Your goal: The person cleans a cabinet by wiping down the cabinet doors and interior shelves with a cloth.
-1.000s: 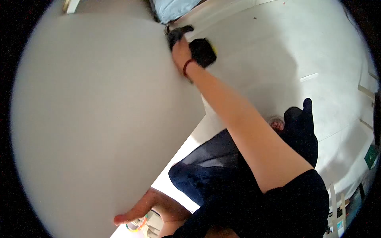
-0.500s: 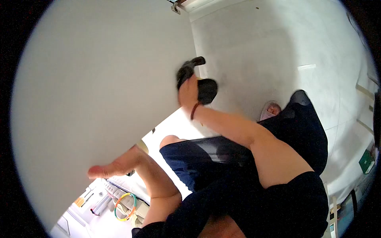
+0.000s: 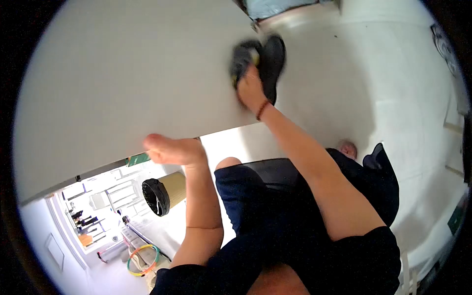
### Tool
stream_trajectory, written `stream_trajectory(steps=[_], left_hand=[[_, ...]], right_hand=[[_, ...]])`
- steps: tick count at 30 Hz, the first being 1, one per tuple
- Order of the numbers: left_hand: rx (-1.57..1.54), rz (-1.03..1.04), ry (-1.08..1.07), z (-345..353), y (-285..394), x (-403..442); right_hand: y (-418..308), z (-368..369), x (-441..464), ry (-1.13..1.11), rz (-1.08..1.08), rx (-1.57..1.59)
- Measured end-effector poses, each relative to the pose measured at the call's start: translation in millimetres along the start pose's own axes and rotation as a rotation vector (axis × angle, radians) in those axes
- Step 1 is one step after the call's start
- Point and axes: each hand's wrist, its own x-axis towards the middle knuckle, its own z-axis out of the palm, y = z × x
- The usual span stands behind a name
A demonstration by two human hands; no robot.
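The right hand (image 3: 252, 88), just past 12 o'clock in the wearer's view, is closed around a pair of dark shoes (image 3: 274, 66). The shoes are located at 12 to 1 o'clock; one shoe extends on each side of the fingers. Both are blurred, and I cannot tell whether either contacts the panel behind. A dark red bracelet (image 3: 263, 109) encircles the right wrist.

The left hand (image 3: 174, 149), at 9 o'clock, is positioned at the lower edge of a large pale panel (image 3: 113, 88). Its thumb extends toward 9 o'clock. The remaining fingers are obscured, so I cannot tell how wide or narrow the hand is.

The panel occupies the region from 9 to 12 o'clock. A blue-grey bag (image 3: 275, 6) is visible beyond its upper end at 12 o'clock. The pale floor (image 3: 324, 83) covers the 2 o'clock side. One foot (image 3: 348, 149) is located at 3 o'clock, partly covered by dark clothing (image 3: 295, 196).

Beside the left forearm, a tan cylinder (image 3: 175, 188) with a black rim is located at 8 o'clock. A multicoloured hoop (image 3: 158, 255) is located at 7 o'clock.
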Motion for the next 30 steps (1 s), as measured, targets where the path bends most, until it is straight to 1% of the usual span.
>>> stream_trajectory(steps=[2, 3, 4, 5, 6, 7, 8, 9, 10, 12, 13, 14, 16, 17, 18, 20, 21, 22, 24, 25, 26, 27, 28, 29, 30], left_hand=[[-0.580, -0.298, -0.013, -10, 17, 19], [-0.872, -0.443, -0.020, -10, 19, 18], [-0.873, -0.474, 0.022, -11, 24, 20], [-0.876, -0.503, 0.064, -12, 30, 24], [-0.873, -0.529, 0.103, -13, 34, 26], [-0.938, -0.580, 0.103, -13, 36, 27], [-0.943, -0.558, 0.096, -13, 37, 28], [-0.948, -0.534, 0.085, -14, 38, 29], [-0.960, -0.511, 0.076, -15, 37, 30], [-0.968, -0.479, 0.059, -13, 32, 27], [-0.992, -0.476, 0.058, -13, 35, 28], [-1.016, -0.476, 0.058, -11, 37, 29], [-1.033, -0.518, 0.032, -16, 40, 31], [-1.035, -0.538, 0.014, -18, 39, 28], [-1.039, -0.531, 0.035, -18, 36, 27], [-1.057, -0.503, 0.086, -10, 29, 23], [-0.979, -0.453, 0.018, -9, 18, 15], [-0.978, -0.449, 0.036, -9, 23, 19], [-0.977, -0.440, 0.065, -12, 32, 26], [-0.915, -0.409, 0.042, -13, 27, 21], [-0.856, -0.376, 0.026, -12, 18, 12], [-0.803, -0.339, 0.018, -8, 14, 11], [-1.097, -0.469, 0.051, -7, 28, 25], [-1.060, -0.456, 0.028, -5, 26, 22], [-1.022, -0.446, 0.005, -8, 23, 19]], right_hand=[[-41, -18, -6, 0.130, -0.111, -0.373], [-56, -15, -11, 0.075, -0.164, -0.274], [-90, -12, -10, 0.022, -0.213, -0.175], [-122, -6, -7, -0.054, -0.217, -0.091], [-162, -5, -1, -0.115, -0.355, -0.047], [-182, -5, 7, -0.168, -0.396, -0.036], [-192, -4, 12, -0.220, -0.436, -0.025], [-180, -1, 24, -0.136, -0.443, -0.109], [-164, -2, 34, -0.082, -0.369, -0.190], [-140, -12, 48, -0.063, -0.175, -0.304], [-145, -13, 45, -0.034, -0.249, -0.365], [-160, -13, 38, -0.074, -0.257, -0.391], [-194, -13, 21, -0.278, -0.281, -0.262], [-205, -13, 15, -0.354, -0.225, -0.203], [-196, -12, 16, -0.302, -0.242, -0.231], [-154, -11, 32, -0.189, -0.291, -0.285], [-132, -16, 39, -0.144, -0.212, -0.358], [-130, -22, 44, -0.152, -0.114, -0.445], [-126, -19, 34, -0.158, -0.051, -0.516], [-144, -15, 23, -0.165, -0.078, -0.497], [-163, -9, 10, -0.183, -0.132, -0.391], [-169, 5, -2, -0.114, -0.300, -0.275], [-198, 7, -8, -0.190, -0.337, -0.173], [-213, 7, -9, -0.241, -0.451, -0.157], [-225, 8, -3, -0.264, -0.507, -0.201]])
